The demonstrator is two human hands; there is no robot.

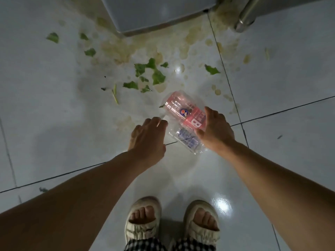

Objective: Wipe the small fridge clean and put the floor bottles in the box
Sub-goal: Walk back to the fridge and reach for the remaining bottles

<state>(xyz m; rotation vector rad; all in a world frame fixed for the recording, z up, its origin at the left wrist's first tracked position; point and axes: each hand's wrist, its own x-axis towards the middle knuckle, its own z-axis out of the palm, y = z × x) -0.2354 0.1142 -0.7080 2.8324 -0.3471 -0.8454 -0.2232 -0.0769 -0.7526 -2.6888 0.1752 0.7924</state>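
A: What filled the view?

B: A white tiled floor (54, 124), glossy, with dark grout lines. At the top stood the grey lower corner of the fridge (154, 13), yellowish stains (126, 48) spreading from under it, and a metal flask (248, 17) just beside it.

A: And the person?

B: Both bare forearms reached down over two feet in pale slippers (143, 223). The right hand (215, 131) was wrapped around two clear plastic bottles, thumb and fingers pressed on them: a red-labelled bottle (183, 109) on top, a blue-labelled bottle (186, 139) under it, both held together low over the floor.

A: The other hand?

B: The left hand (148, 140) hung spread, fingers loose, just beside the bottles, holding nothing.

A: Smaller things?

B: Torn green leaf scraps (157, 77) lay scattered between fridge and bottles.
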